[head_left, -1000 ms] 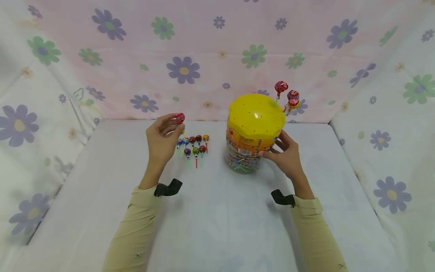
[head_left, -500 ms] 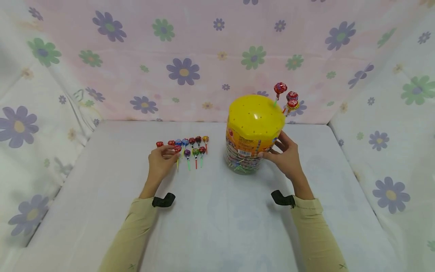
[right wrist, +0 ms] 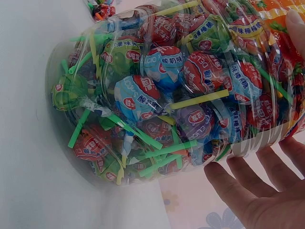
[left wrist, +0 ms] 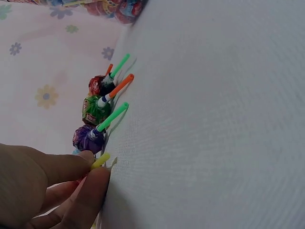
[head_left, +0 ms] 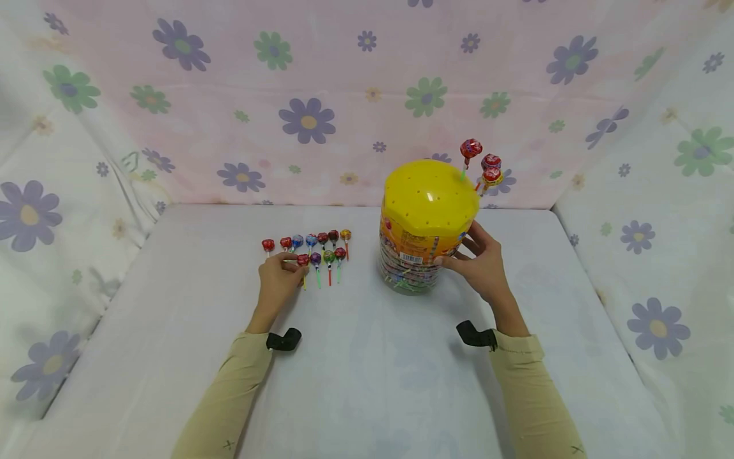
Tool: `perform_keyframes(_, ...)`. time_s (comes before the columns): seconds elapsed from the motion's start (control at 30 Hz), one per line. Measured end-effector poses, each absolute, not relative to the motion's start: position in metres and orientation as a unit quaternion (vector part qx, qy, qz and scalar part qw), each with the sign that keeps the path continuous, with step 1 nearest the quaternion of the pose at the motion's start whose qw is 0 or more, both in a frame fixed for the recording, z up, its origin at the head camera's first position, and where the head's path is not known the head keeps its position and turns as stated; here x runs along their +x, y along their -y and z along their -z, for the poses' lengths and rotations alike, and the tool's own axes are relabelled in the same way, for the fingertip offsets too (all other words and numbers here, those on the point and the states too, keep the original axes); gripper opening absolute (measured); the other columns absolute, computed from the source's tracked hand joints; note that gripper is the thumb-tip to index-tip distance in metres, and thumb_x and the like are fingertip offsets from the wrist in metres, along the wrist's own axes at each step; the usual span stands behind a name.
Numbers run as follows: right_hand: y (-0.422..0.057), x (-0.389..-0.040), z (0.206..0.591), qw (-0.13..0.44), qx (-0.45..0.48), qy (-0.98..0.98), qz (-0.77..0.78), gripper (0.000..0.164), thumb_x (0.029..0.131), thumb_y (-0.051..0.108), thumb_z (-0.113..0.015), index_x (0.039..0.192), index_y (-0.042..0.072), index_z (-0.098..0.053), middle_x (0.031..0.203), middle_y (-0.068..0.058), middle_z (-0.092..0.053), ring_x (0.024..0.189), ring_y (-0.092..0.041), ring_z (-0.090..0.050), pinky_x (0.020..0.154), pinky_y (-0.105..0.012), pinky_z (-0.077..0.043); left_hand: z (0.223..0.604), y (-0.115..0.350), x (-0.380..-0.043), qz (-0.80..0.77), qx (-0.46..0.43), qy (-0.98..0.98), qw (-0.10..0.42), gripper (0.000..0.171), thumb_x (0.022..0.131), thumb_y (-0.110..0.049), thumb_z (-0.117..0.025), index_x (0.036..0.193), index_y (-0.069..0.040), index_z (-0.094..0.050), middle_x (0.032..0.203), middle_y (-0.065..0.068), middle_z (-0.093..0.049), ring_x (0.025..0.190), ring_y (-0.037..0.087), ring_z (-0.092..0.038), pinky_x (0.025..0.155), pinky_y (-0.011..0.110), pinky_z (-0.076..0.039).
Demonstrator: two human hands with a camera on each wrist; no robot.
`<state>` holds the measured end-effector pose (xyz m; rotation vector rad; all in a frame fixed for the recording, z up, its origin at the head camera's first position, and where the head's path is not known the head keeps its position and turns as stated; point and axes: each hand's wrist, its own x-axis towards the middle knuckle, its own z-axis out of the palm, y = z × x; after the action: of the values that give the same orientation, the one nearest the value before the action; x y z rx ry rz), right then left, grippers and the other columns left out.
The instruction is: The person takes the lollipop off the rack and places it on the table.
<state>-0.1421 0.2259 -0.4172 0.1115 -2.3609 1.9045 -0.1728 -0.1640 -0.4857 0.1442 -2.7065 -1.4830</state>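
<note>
In the head view my left hand (head_left: 278, 280) is low at the left end of a front row of lollipops. Its thumb and a finger pinch the yellow stick (left wrist: 100, 161) of a red lollipop (head_left: 302, 260). A purple lollipop (head_left: 315, 259) lies just to its right, then a green lollipop (head_left: 329, 256) and another red one. My right hand (head_left: 480, 264) grips the side of a clear jar (right wrist: 157, 90) full of wrapped lollipops, thumb on the near side. The jar has a yellow lid (head_left: 430, 194) pierced with small holes.
Behind the front row lies a second row of several lollipops, from a red lollipop (head_left: 268, 244) to an orange one (head_left: 346, 234). A few red-wrapped lollipops (head_left: 471, 148) stick up at the lid's right edge. Flowered cloth (head_left: 344, 89) backs the white table (head_left: 367, 370).
My left hand has brought the red lollipop down from the air to the table, then shifted slightly right, beside the purple one. The right hand and jar stay in place.
</note>
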Motion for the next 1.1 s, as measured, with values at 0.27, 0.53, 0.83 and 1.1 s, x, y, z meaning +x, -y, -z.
perform_keyframes(0.27,-0.226,-0.142,0.418,0.054,0.037,0.78,-0.622,0.084,0.084,0.011,-0.084,0.156,0.02,-0.042,0.153,-0.007,-0.05,0.139,-0.034,-0.049,0.108,-0.052,-0.048,0.472,0.169,-0.171,0.47,0.021,0.882,0.032,0.038,0.092,-0.008,-0.075,0.122,0.012,-0.064,0.089,0.026,-0.074,0.058,0.017,-0.07,0.052,0.015,-0.052)
perform_keyframes(0.53,-0.227,-0.142,0.418,0.052,0.043,0.778,-0.625,0.084,0.084,0.012,-0.085,0.156,0.021,-0.042,0.153,-0.007,-0.049,0.139,-0.034,-0.05,0.107,-0.052,-0.048,0.426,0.166,-0.166,0.535,-0.045,0.841,0.063,0.032,0.094,-0.006,-0.071,0.122,0.009,-0.066,0.098,0.028,-0.071,0.07,0.023,-0.075,0.061,0.02,-0.06)
perform_keyframes(0.83,-0.227,-0.143,0.417,0.051,0.038,0.779,-0.624,0.084,0.084,0.012,-0.085,0.156,0.02,-0.042,0.153,-0.006,-0.049,0.139,-0.033,-0.049,0.108,-0.051,-0.048,0.358,0.099,-0.153,0.65,-0.18,0.733,0.092,0.033,0.094,-0.002,-0.071,0.126,0.004,-0.066,0.107,0.025,-0.069,0.085,0.013,-0.074,0.077,0.025,-0.062)
perform_keyframes(1.1,-0.227,-0.142,0.417,0.05,0.038,0.779,-0.623,0.084,0.084,0.011,-0.085,0.156,0.02,-0.042,0.154,-0.007,-0.049,0.139,-0.034,-0.049,0.107,-0.051,-0.048,0.309,0.048,-0.154,0.668,-0.239,0.697,0.105,0.034,0.095,0.002,-0.067,0.128,0.006,-0.063,0.117,0.021,-0.068,0.106,0.027,-0.071,0.089,0.032,-0.061)
